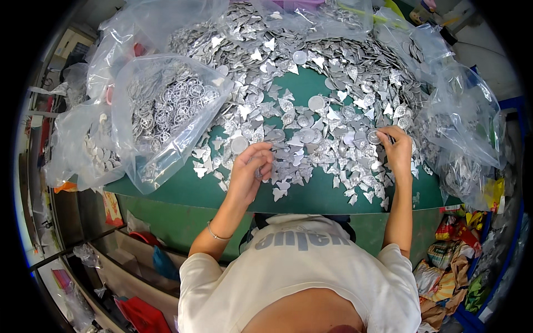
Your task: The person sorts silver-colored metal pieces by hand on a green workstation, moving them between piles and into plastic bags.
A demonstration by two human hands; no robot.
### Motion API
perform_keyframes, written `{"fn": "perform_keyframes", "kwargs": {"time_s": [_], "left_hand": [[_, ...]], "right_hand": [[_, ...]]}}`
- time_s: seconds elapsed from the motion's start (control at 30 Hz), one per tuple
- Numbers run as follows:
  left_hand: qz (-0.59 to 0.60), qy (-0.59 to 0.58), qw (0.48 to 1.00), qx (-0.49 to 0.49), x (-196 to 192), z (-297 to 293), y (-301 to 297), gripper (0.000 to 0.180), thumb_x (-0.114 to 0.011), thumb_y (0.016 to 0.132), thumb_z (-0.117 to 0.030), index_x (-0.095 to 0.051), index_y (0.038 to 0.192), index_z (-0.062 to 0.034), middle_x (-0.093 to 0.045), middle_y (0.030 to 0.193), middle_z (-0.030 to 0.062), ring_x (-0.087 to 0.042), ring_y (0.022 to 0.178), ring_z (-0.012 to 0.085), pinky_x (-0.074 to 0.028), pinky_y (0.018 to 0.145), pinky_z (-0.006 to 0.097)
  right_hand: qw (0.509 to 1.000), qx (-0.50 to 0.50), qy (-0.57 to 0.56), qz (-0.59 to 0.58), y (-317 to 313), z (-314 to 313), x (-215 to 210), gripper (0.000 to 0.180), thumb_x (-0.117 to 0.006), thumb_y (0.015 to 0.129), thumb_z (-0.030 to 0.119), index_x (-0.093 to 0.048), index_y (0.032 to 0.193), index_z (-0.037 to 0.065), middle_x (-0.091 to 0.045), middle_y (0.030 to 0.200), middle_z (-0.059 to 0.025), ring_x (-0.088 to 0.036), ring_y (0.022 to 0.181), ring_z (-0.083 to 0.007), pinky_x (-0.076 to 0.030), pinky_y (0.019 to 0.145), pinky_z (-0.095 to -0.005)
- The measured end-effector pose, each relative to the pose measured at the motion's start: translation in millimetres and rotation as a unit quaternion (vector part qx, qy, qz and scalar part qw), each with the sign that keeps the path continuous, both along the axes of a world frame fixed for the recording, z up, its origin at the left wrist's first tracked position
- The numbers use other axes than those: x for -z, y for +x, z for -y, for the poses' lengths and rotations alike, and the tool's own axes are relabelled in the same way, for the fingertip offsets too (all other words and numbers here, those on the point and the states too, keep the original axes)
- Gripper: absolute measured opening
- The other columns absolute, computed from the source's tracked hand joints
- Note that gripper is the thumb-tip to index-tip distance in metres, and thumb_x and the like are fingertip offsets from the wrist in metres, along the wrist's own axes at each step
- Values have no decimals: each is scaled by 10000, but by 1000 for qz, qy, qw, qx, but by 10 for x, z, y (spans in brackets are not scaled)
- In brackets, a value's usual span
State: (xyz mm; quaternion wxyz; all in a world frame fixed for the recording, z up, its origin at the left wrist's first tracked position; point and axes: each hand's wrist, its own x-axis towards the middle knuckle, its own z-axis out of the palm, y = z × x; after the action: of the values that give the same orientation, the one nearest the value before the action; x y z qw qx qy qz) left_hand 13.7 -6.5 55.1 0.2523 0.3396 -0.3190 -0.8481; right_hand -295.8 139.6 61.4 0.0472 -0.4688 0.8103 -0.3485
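Observation:
A wide heap of small silver-grey metal pieces (350,177) covers the green table, with flat round discs among jagged, winged shapes. My left hand (252,169) is raised over the near left part of the spread, fingers curled in. A small grey metal piece (258,173) shows between its fingers and palm; its exact shape is hidden. On the right, my right hand (397,149) reaches down into the pieces, thumb and forefinger closed at the edge of a round metal disc (374,137).
An open clear plastic bag (152,172) of round openwork metal pieces stands on the left, beside a smaller bag (72,150). More clear bags (466,105) sit on the right. The green table's near edge (327,212) runs before my body. Crumpled packaging (444,272) lies lower right.

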Motion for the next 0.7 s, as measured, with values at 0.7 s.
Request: {"fn": "perform_keyframes", "kwargs": {"time_s": [0.7], "left_hand": [[23, -6, 999, 40, 15, -278, -66, 241, -464, 815, 9, -553, 1038, -18, -537, 771, 33, -351, 496, 51, -320, 426, 197]], "right_hand": [[989, 50, 134, -30, 278, 189, 33, 249, -723, 708, 252, -652, 750, 17, -626, 698, -134, -601, 627, -291, -455, 582, -370]]}}
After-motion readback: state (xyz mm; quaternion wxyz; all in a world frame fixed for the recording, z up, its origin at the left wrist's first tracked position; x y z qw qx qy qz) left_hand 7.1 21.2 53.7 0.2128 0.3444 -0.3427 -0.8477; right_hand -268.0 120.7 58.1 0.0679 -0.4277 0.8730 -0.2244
